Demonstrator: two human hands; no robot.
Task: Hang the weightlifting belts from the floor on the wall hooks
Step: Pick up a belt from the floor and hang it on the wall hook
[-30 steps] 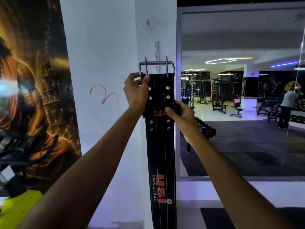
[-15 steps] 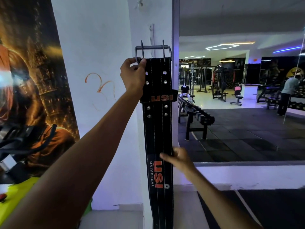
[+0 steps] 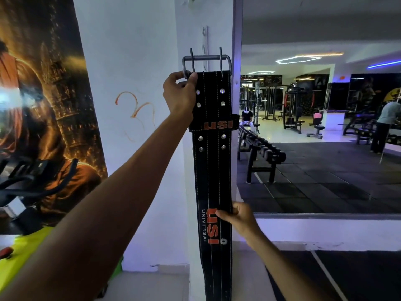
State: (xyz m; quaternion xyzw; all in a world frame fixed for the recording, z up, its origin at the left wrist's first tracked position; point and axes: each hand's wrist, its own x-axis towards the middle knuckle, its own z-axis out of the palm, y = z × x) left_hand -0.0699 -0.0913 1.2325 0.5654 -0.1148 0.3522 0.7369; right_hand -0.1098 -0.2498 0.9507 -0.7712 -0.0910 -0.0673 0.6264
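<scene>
A long black weightlifting belt with orange "USI" lettering hangs upright against the white pillar. Its steel two-prong buckle is at the top, just in front of a narrow white hook strip fixed to the pillar. I cannot tell whether the buckle rests on a hook. My left hand grips the belt's top left corner at the buckle. My right hand pinches the belt's right edge lower down, beside the lower logo.
A large wall mirror at the right reflects a dumbbell rack, gym machines and people. A poster covers the left wall. An exercise bike's black handlebars and a yellow-green part sit at the lower left.
My right hand slid from the belt's upper loop down to its lower logo and now grips the edge. My left hand kept its hold at the buckle.
</scene>
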